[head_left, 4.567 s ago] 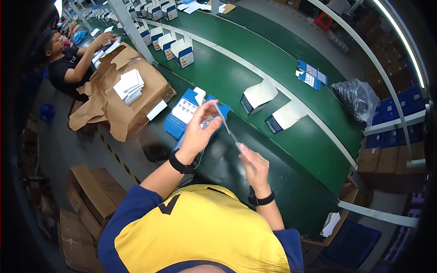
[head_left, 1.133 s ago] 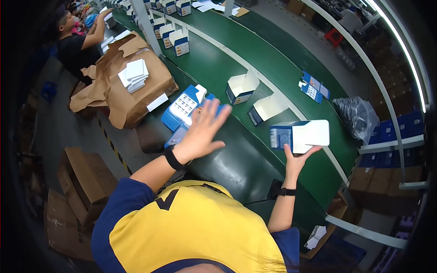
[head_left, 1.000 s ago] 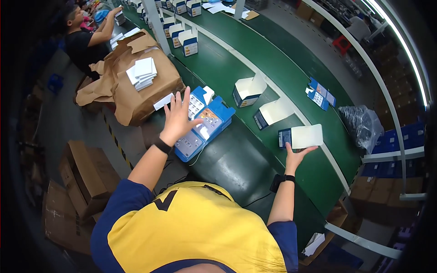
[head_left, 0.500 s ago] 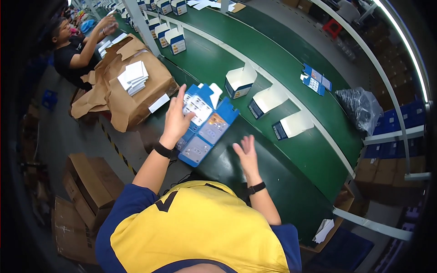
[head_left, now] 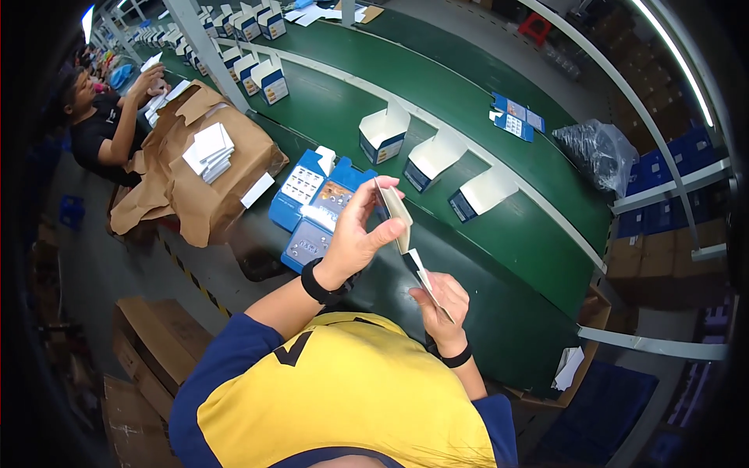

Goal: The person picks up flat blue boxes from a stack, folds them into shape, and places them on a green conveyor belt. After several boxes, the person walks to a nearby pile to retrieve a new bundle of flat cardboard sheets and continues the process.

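Observation:
Between my two hands a flat cardboard box blank (head_left: 400, 222) is held nearly edge-on, its pale inner side showing and its panels partly folded. My left hand (head_left: 360, 238) grips the far end, thumb on the pale side. My right hand (head_left: 446, 306) pinches the near end. Left of my left hand, blue printed box blanks (head_left: 304, 200) lie flat on the dark green work surface (head_left: 382, 285). Across from my hands stand open-topped boxes with raised cream flaps: one box (head_left: 382, 140), a second box (head_left: 431, 161) and a third box (head_left: 477, 195).
Left is a torn brown paper-wrapped bundle (head_left: 253, 160) topped with white folded cards (head_left: 209, 152); a co-worker (head_left: 105, 129) is beside it. A green conveyor (head_left: 468, 132) carries several boxes, a blue blank (head_left: 516, 117) and a clear plastic bag (head_left: 599, 154). Metal posts (head_left: 204, 51) frame the bench.
A box blank is now in both hands, lifted off the flat blanks and tilted edge-on. My hands have come closer together, and the view has shifted slightly.

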{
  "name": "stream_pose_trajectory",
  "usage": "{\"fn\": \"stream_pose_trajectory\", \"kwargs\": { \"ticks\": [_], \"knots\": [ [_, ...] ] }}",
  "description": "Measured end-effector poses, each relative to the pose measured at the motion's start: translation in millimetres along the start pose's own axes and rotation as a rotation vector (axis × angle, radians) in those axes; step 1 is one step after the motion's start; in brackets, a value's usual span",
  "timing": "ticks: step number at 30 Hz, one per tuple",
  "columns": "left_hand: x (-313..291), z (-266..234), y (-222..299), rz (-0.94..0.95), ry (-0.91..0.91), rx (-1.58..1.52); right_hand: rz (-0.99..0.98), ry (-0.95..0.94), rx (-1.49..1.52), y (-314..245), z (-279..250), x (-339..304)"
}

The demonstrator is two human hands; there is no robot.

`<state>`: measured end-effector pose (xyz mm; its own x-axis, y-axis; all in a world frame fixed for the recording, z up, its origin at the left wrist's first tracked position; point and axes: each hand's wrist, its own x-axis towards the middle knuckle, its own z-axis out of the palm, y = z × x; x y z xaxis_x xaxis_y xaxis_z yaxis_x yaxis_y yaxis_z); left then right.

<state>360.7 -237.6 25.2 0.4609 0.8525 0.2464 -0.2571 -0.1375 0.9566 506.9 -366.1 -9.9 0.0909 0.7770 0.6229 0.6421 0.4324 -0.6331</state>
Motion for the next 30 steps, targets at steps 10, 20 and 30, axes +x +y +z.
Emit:
{"fn": "stream_pose_trajectory", "kwargs": {
  "ticks": [10, 20, 30],
  "knots": [
    [-30.5, 39.9, 8.3, 0.052, -0.889, -0.093, 0.494, 0.449, 0.573, 4.6, 0.0, -1.2],
    [-18.3, 13.5, -10.6, 0.092, -0.601, 0.231, 0.586, 0.077, 0.554, -32.3, -43.8, 22.0],
    [-8.5, 11.5, -5.0, 0.416, -0.419, 0.546, 0.589, 0.024, 0.879, -18.0, -44.1, 27.0]
  ]
}}
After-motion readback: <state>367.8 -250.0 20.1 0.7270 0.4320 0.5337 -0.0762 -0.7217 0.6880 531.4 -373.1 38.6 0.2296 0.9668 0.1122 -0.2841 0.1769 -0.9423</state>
